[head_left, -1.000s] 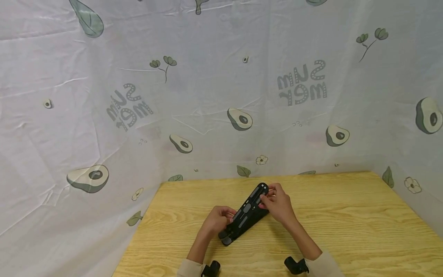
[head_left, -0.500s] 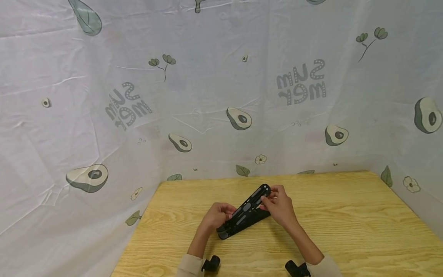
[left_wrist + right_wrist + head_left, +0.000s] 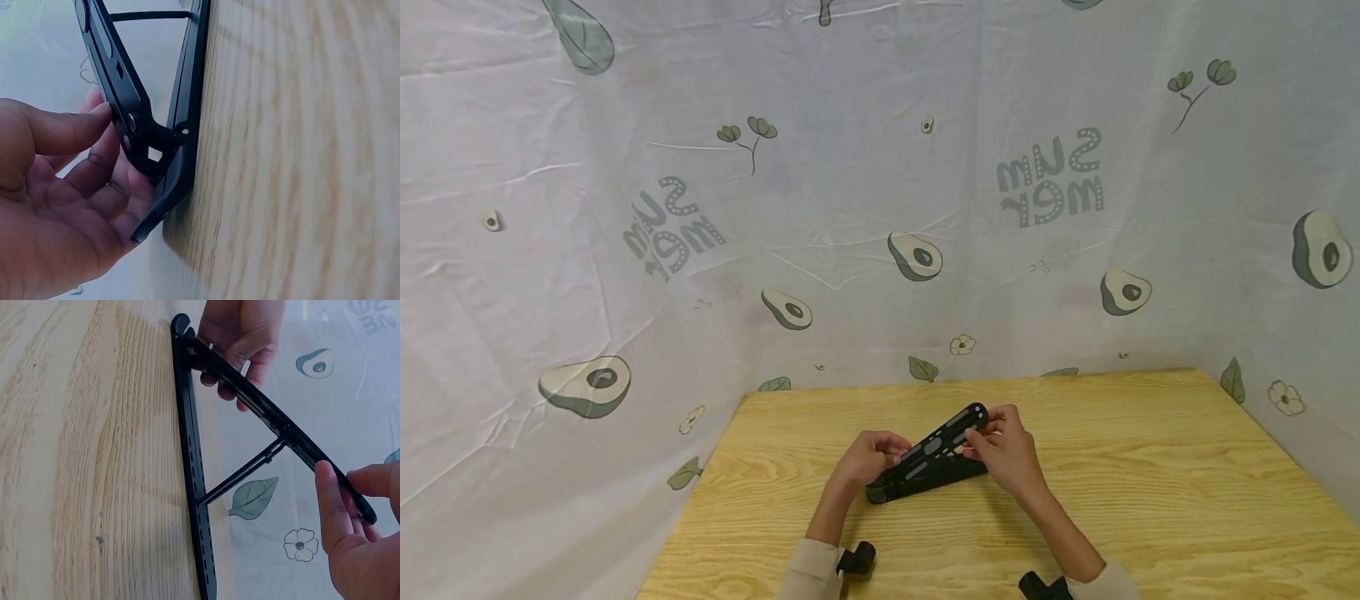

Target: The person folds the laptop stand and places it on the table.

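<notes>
A black folding laptop stand point(image 3: 933, 447) stands partly unfolded on the table. Its slotted upper panel point(image 3: 119, 69) slants up from the hinge, while the long base point(image 3: 191, 450) lies along the wood. A thin strut point(image 3: 244, 472) props the two apart. At the hinged end my left hand point(image 3: 863, 460) holds the upper panel, thumb on its face and fingers curled behind. My right hand point(image 3: 1009, 450) pinches the raised free end between thumb and fingers. In the left wrist view a bent lip point(image 3: 164, 209) shows at the hinge end, close to the left palm.
The wood-grain table point(image 3: 1150, 483) reaches out to both sides. Behind it and along the sides hangs a pale sheet point(image 3: 850, 183) printed with avocados and leaves. A black wrist camera point(image 3: 856, 558) sits at the left cuff, and another black camera point(image 3: 1043, 587) at the right.
The stand has turned, its hinged end moving away from me and slightly left with my left hand. The gap between upper panel and base looks wider. My right hand keeps its hold.
</notes>
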### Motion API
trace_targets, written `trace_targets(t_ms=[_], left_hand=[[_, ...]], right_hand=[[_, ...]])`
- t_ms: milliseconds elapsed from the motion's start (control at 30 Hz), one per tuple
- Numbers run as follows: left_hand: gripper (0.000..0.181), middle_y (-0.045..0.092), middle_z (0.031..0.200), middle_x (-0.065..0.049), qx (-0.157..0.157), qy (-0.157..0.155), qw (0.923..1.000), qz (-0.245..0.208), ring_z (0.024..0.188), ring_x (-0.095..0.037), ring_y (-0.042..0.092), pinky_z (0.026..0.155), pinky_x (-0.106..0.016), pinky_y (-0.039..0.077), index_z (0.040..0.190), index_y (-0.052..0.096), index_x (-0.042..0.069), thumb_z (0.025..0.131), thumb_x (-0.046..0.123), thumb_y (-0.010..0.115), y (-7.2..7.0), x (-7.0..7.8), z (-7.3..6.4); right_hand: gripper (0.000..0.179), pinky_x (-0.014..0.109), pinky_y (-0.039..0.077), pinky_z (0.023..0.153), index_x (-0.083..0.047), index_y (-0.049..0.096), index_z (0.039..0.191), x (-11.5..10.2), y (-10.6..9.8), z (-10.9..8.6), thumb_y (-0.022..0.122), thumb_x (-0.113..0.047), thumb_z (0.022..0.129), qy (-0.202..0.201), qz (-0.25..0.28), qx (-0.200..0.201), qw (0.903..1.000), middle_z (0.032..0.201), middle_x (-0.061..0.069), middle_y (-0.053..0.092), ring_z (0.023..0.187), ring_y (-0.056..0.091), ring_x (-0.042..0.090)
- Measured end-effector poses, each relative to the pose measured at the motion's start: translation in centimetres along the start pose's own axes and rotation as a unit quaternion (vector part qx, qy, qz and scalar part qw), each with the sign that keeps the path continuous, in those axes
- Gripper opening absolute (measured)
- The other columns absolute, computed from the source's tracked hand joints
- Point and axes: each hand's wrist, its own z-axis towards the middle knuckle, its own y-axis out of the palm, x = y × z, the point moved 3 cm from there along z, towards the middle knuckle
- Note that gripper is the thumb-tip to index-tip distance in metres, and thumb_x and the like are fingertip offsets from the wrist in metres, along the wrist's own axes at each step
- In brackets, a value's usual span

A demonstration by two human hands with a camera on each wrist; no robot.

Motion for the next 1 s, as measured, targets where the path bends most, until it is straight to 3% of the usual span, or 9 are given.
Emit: trace_targets(t_ms=[567, 1000], left_hand=[[0.029, 0.073, 0.112, -0.018, -0.041, 0.008, 0.9991, 0.000, 0.098, -0.012, 0.066, 0.090, -0.031, 0.060, 0.127, 0.072, -0.006, 0.103, -0.010, 0.058, -0.8, -0.7, 1.4], [0.030, 0.072, 0.115, -0.020, -0.061, 0.020, 0.9979, 0.010, 0.106, -0.018, 0.068, 0.098, -0.040, 0.060, 0.130, 0.071, -0.005, 0.104, -0.008, 0.056, -1.1, -1.1, 2.1]], right_hand=[[0.035, 0.034, 0.068, 0.083, 0.002, 0.043, 0.130, -0.1, 0.4, -1.1, 0.067, -0.001, 0.105, -0.006, 0.035, 0.002, 0.9994, 0.112, 0.023, 0.066, 0.098, 0.080, 0.031], [0.037, 0.031, 0.068, 0.081, 0.003, 0.043, 0.130, 0.0, 0.4, -1.6, 0.069, -0.001, 0.104, 0.006, 0.035, 0.009, 0.9993, 0.115, 0.024, 0.067, 0.101, 0.080, 0.033]])
